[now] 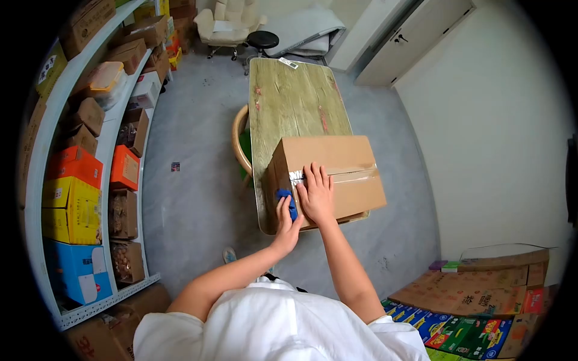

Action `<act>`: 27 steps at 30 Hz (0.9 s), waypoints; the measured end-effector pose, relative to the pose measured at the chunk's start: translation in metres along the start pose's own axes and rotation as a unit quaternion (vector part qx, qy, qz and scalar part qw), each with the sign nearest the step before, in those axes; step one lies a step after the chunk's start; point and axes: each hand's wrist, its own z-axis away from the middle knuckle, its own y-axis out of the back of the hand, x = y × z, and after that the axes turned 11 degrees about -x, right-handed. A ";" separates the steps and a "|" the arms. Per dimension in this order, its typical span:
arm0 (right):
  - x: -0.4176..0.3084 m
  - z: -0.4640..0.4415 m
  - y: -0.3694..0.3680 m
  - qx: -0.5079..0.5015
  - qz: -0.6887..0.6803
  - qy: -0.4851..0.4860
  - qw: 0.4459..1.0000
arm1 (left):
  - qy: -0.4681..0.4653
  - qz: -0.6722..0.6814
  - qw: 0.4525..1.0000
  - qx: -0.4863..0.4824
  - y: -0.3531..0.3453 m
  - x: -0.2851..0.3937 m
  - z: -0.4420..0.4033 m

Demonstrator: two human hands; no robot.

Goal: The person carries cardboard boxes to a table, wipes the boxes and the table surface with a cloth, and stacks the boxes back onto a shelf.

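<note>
A closed brown cardboard box (355, 150) sits at the near end of the wooden-topped table (289, 102). A strip of clear tape (355, 175) runs along its top seam and looks crinkled and shiny near the left edge. My right hand (318, 195) lies flat on the box top beside that tape end, fingers stretched out. At the box's left side, my left hand (286, 224) is closed around a blue tape dispenser (292, 207). My fingers and the box edge partly hide the dispenser, so its exact shape is unclear.
Shelves (111, 135) with boxes line the left side. A wooden chair (239, 138) stands against the table's left edge. A white wall (481, 132) rises at right, with flattened cardboard (463, 289) and colourful packages (463, 334) below. A black stool (263, 40) stands beyond the table.
</note>
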 end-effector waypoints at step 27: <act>-0.005 -0.002 0.000 -0.014 0.005 -0.020 1.000 | 0.007 -0.018 0.997 0.068 0.037 -0.082 -0.131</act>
